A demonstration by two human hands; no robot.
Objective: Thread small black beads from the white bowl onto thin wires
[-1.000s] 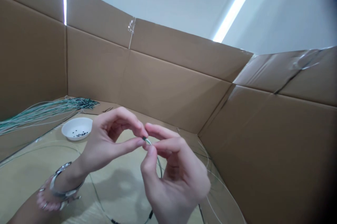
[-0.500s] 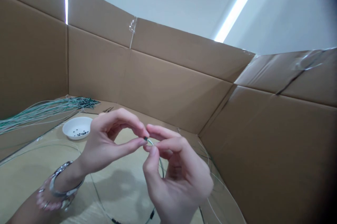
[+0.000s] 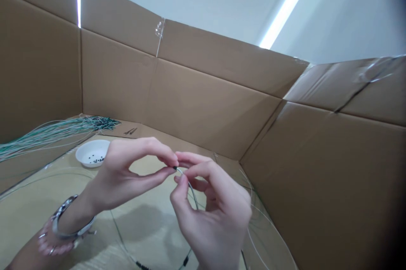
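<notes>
My left hand (image 3: 131, 173) pinches a small dark piece (image 3: 175, 168) between thumb and index fingertip, at the end of a thin white-green wire (image 3: 194, 196). Close beside it, my right hand (image 3: 212, 206) grips that wire just behind the dark piece, thumb against fingers. The fingertips of both hands nearly meet. The wire hangs down behind my right hand. Lower down, a black sleeve (image 3: 186, 260) and a row of black rings (image 3: 141, 266) sit on wire near the bottom edge.
A white bowl (image 3: 90, 154) with several small black pieces stands left of my left hand. Behind it lie a bundle of green and white wires (image 3: 66, 129) and tweezers-like tools (image 3: 130, 131). Loose wires (image 3: 264, 216) curve at the right. Cardboard walls (image 3: 203, 92) surround the table (image 3: 136, 227).
Both hands have shifted slightly left, still pinching the piece and wire. My left wrist has moved a little left and down, and the tools behind show more fully.
</notes>
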